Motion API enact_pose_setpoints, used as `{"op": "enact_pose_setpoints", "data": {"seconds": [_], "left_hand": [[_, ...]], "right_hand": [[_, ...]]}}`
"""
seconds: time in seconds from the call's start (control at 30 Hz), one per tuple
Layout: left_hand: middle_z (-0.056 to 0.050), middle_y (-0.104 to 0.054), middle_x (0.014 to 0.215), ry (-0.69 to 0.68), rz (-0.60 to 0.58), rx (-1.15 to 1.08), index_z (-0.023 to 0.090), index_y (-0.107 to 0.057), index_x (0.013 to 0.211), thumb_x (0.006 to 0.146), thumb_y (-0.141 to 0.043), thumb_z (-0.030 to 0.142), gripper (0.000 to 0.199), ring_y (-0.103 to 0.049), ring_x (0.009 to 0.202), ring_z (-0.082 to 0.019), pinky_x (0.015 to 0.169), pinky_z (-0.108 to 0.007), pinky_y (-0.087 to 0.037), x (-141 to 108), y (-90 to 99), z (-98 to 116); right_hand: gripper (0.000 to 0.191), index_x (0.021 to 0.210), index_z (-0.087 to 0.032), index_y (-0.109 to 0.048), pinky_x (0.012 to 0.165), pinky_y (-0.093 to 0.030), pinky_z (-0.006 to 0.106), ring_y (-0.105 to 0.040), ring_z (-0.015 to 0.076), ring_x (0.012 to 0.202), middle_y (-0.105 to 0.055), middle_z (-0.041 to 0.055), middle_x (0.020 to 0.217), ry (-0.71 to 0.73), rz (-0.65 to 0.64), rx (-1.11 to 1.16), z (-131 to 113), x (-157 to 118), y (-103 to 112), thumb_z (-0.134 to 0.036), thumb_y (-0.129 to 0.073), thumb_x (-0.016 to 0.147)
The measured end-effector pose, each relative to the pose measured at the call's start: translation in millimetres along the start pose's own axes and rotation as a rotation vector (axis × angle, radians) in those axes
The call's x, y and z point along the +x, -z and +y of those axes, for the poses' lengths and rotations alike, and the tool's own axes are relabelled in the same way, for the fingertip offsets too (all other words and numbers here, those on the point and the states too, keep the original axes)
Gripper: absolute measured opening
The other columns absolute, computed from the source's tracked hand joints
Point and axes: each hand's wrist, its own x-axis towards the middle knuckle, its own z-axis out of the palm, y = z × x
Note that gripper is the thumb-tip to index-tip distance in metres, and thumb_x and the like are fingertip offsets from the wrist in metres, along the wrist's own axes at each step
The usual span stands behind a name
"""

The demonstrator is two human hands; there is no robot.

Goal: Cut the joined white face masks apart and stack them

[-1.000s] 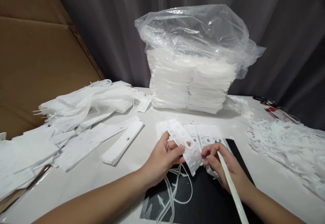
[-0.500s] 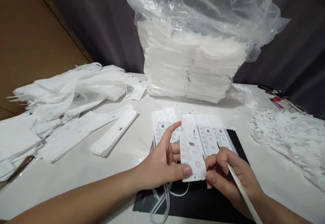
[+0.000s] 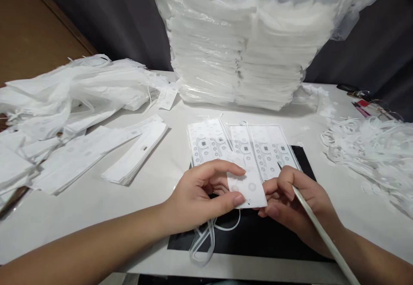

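Note:
A white printed strip (image 3: 248, 189) is held between the thumb and fingers of my left hand (image 3: 206, 192), over a black mat (image 3: 258, 237). My right hand (image 3: 298, 207) grips a thin pale pointed tool (image 3: 319, 229), its dark tip up near the printed sheets; its fingertips are at the strip's right edge. Behind the hands, white printed sheets (image 3: 269, 147) with rows of circles and small dark squares lie partly on the mat. White cords (image 3: 206, 242) loop out below my left hand.
A plastic-wrapped stack of white sheets (image 3: 232, 57) stands behind. Loose white sheets (image 3: 84, 87) and long strips (image 3: 135, 151) cover the left side. On the right lies a heap of thin white scraps (image 3: 374, 156), with small tools (image 3: 363, 107) beyond.
The camera view has shifted, with the stack looking closer. The strip has folded or tilted down in my left hand, whose index finger now bends over it. My right hand still holds the tool.

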Motion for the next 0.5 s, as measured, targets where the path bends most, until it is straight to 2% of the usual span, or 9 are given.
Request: {"op": "enact_pose_setpoints", "data": {"seconds": [0.17,0.5], "left_hand": [[0.002,-0.069,0.079,-0.064,0.027,0.119,0.024,-0.058,0.11,0.078,-0.067,0.002,0.04,-0.065,0.069,-0.008,0.061,-0.013,-0.051,0.1,-0.8,-0.1],[0.001,-0.07,0.079,-0.056,-0.021,0.043,0.023,-0.043,0.114,0.08,-0.067,0.005,0.045,-0.067,0.07,-0.011,0.064,-0.02,-0.051,-1.9,-3.1,2.2]], "right_hand": [[0.03,0.072,-0.022,-0.041,0.063,-0.052,0.017,-0.067,0.0083,0.071,-0.068,-0.0028,0.081,0.04,0.025,-0.093,0.8,-0.9,0.8,-0.011,-0.067,0.084],[0.03,0.073,-0.023,-0.039,0.062,-0.053,0.022,-0.065,0.0105,0.068,-0.067,-0.0004,0.082,0.068,0.057,-0.221,2.9,-2.4,1.5,-0.014,-0.064,0.085]]}}
